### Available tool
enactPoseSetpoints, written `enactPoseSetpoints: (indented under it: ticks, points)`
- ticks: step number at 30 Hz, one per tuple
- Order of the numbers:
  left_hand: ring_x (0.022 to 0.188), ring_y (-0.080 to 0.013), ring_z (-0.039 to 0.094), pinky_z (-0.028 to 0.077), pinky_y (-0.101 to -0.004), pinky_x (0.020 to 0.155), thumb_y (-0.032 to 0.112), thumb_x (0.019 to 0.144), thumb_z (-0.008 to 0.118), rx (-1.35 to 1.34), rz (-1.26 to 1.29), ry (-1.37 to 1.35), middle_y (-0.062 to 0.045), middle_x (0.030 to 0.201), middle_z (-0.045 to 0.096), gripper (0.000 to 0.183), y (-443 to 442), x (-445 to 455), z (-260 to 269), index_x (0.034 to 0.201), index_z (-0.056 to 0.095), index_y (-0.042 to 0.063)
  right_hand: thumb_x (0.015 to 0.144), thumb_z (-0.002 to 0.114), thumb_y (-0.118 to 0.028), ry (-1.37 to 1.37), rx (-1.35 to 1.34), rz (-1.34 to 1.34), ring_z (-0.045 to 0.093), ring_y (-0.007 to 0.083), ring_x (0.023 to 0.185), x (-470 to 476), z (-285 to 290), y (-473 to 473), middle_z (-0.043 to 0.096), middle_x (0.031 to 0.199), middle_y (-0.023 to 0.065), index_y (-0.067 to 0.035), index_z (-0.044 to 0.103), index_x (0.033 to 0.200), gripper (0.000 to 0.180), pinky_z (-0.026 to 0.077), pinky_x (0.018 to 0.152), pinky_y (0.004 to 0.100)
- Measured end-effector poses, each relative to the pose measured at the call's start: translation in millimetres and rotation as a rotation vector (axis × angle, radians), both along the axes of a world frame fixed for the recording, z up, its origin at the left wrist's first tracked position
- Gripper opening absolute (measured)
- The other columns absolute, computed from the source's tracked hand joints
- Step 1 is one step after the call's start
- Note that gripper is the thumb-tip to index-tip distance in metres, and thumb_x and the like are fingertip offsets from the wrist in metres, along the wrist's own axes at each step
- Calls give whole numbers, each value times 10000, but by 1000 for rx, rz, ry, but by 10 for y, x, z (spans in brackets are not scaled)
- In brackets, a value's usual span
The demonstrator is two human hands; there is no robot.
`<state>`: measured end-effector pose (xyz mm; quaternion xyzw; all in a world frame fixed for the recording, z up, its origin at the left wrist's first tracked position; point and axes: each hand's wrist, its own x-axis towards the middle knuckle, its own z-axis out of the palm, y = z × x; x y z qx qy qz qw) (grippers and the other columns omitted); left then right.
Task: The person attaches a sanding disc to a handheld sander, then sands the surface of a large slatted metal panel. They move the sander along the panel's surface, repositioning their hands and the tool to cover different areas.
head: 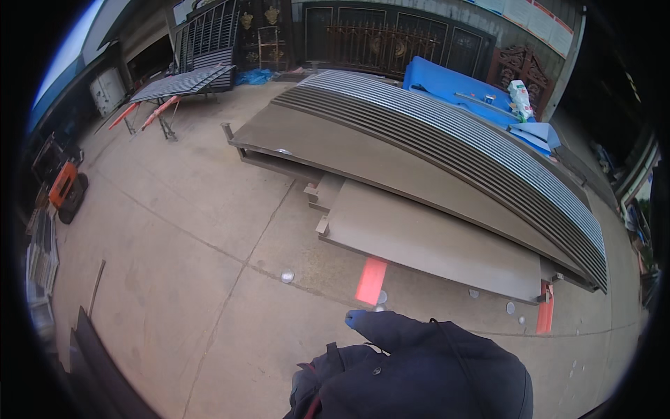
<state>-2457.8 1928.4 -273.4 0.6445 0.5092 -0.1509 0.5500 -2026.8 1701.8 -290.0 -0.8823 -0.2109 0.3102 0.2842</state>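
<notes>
A small part of a blue-gloved hand, apparently my right hand (357,318), shows beyond a dark jacket sleeve (392,327). Its fingers are too hidden to tell whether it holds anything. My left hand is out of view. Before me lies a stack of large brown metal panels. A smooth upper panel (335,141) overlaps a lower panel (419,230), and a slatted panel (445,125) rests on top. Metal brackets (322,226) project from the panels' left ends. Nearest the hand, a pink-red support strip (372,280) sticks out from under the stack.
Another red strip (545,311) supports the right end. Round discs (287,276) dot the concrete floor (172,262). At left are an orange machine (64,184), a slatted panel on trestles (180,84) and dark metal pieces (99,361). Blue sheeting (445,78) and ornamental gates (387,39) stand behind.
</notes>
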Motion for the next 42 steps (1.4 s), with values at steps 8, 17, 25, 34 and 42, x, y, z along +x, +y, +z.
enactPoseSetpoints:
  ticks: [8,17,25,34,42]
  points:
    - [726,-204,681,570,-336,632,148,872,699,0,-693,-105,-91,883,670,235,2292,2911,-203,1081,695,41,957,605,-334,215,-97,-599,721,319,998,-568,357,471,739,1018,165,-118,716,1126,296,572,855,451]
    - [764,-221,697,579,-345,643,98,820,724,-36,-1188,-237,-115,918,667,276,2356,5495,89,1084,681,30,814,691,-208,23,-541,-1020,715,394,879,-3478,1601,534,721,884,160,-48,730,887,180,576,745,504]
    - [798,-236,712,587,-353,653,55,773,746,-80,-1341,-222,-136,949,663,324,2528,5700,-41,1086,669,20,1024,495,-369,211,-352,-890,694,354,1072,-3616,917,1043,739,1120,161,-91,740,1132,386,535,920,495]
    - [836,-253,729,596,-362,664,5,721,770,93,-1609,-429,-161,984,660,385,4035,5530,-162,1089,655,8,945,588,-399,60,-85,-962,708,346,1058,-333,211,1590,755,1085,166,-109,738,1151,386,551,921,474]
    - [932,-349,721,592,-442,770,142,758,816,533,-1594,-396,-160,1030,682,344,6653,4288,-488,1042,662,24,896,650,-368,227,-402,-288,711,335,1004,681,174,2320,743,1054,168,-72,744,1077,359,548,892,457]
